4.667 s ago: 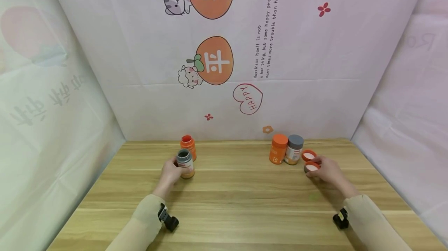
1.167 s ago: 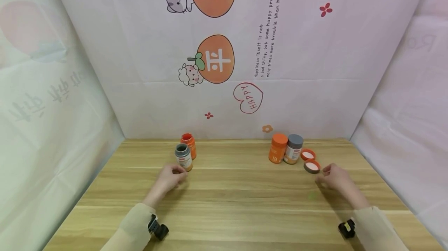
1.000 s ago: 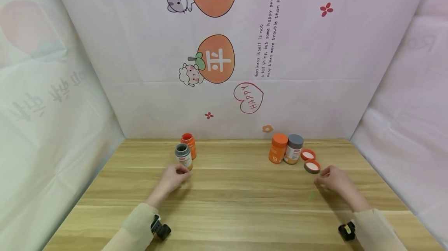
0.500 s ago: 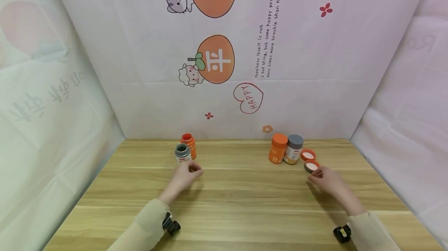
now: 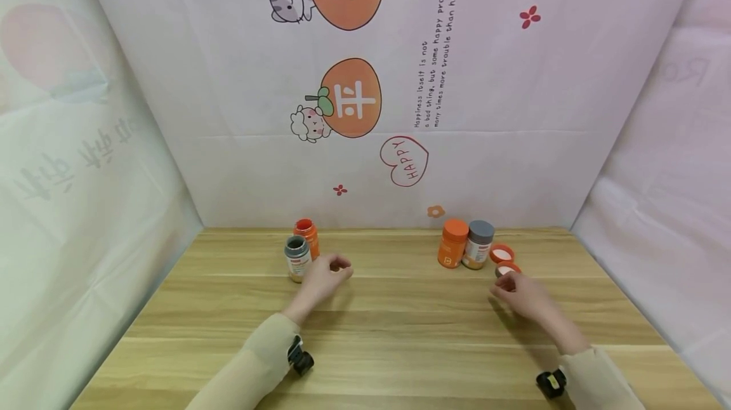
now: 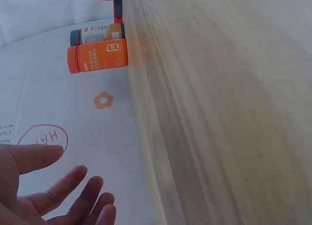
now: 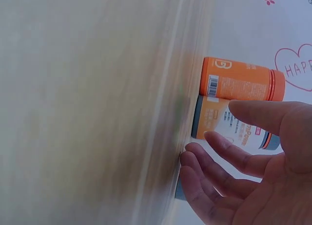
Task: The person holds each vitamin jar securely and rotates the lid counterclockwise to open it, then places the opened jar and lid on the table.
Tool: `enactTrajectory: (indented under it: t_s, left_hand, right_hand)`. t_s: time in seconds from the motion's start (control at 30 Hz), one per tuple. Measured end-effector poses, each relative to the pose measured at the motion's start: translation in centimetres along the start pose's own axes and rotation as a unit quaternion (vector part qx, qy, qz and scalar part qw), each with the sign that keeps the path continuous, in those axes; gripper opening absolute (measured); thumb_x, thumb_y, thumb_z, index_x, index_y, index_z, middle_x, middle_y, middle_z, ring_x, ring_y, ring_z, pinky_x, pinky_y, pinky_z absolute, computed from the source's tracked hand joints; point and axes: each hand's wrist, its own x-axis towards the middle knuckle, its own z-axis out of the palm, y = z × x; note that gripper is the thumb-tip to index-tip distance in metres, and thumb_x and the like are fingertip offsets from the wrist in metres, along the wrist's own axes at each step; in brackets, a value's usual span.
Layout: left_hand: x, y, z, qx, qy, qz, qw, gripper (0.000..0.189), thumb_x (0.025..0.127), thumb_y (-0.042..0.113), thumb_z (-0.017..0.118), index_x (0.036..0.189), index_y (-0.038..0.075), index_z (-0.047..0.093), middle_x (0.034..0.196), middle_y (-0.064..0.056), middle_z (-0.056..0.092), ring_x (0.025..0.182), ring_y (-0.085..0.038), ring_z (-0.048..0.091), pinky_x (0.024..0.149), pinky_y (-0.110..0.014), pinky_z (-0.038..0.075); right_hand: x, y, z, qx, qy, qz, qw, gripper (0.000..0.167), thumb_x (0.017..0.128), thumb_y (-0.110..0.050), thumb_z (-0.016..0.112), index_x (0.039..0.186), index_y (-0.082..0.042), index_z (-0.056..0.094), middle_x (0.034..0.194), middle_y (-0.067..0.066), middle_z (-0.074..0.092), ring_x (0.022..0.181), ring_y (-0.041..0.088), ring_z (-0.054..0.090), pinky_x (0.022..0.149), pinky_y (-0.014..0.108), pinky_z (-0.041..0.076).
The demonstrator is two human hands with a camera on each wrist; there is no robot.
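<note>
My left hand [image 5: 321, 280] is over the table just right of an uncapped grey-necked jar [image 5: 298, 264], its fingers loosely bent and holding nothing. Behind that jar stands an uncapped orange jar [image 5: 308, 238]. At the right, my right hand [image 5: 528, 296] hovers in front of two upturned lids, partly covering the nearer grey lid [image 5: 506, 268] in the head view; the farther orange lid [image 5: 502, 254] lies behind it. Its fingers are parted and hold nothing in the right wrist view. Left of the lids stand a capped orange jar [image 5: 452, 245] and a capped grey-topped jar [image 5: 478, 248], side by side.
The wood-grain table [image 5: 394, 334] runs back to a white printed cloth [image 5: 491, 162]. More white cloth hangs at the left and right sides. Each wrist wears a small black camera on a strap.
Earlier my left hand held the grey-necked jar and my right hand touched the grey lid; both are released. Over the last second, the left hand has moved right and the right hand slightly left.
</note>
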Motion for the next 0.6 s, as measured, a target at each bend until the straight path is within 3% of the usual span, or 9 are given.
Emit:
enactTrajectory:
  t_s: [0.3, 0.6]
  left_hand:
    - [1.7, 0.7, 2.2, 0.004, -0.003, 0.010, 0.9999, 0.019, 0.087, 0.021, 0.066, 0.099, 0.007, 0.069, 0.099, -0.009, 0.069, 0.098, -0.028, 0.061, 0.087, -0.042, 0.047]
    - [3.7, 1.0, 4.5, 0.008, -0.027, 0.024, 0.9993, 0.027, 0.088, 0.024, 0.065, 0.107, 0.006, 0.068, 0.105, -0.009, 0.068, 0.102, -0.028, 0.060, 0.087, -0.042, 0.048]
  right_hand:
    - [0.1, -0.9, 0.4, 0.004, 0.003, -0.005, 1.0000, 0.035, 0.091, -0.028, 0.061, 0.106, 0.003, 0.063, 0.095, 0.014, 0.068, 0.089, 0.029, 0.063, 0.077, 0.044, 0.051]
    - [0.5, -1.5, 1.0, 0.018, -0.003, 0.001, 0.9998, 0.033, 0.090, -0.027, 0.061, 0.105, 0.002, 0.063, 0.095, 0.012, 0.067, 0.088, 0.026, 0.062, 0.072, 0.039, 0.051]
